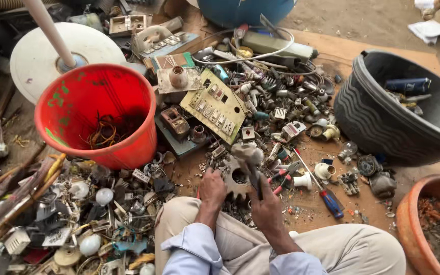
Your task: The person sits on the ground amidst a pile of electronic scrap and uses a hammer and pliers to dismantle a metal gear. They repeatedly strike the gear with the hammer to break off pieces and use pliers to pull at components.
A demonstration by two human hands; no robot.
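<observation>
Scrap sorting area, person seated on the ground. Largest items first: black tub (378, 127) at right holding a few parts; red bucket (95, 114) at left with a tangle of wire at its bottom; white round fan base (36, 58) behind the bucket. Between them lies a cream switch panel (215, 109) and a dense scatter of small fittings. A blue-handled screwdriver (322, 191) lies just right of the hands.

Step in hand, by judgement: striking apart a salvaged piece. The left hand (213, 187) has fingers curled tight on the edge of a grey toothed metal part (235, 178), steadying it low over the ground in front of the knees. The right hand (267, 203) is wrapped closed around a dark handle, the hammer (248, 155) head raised just above the part, not touching it.

Next move would call for a short, aimed blow that lands clear of the left fingertips, which sit right beside the strike zone.
</observation>
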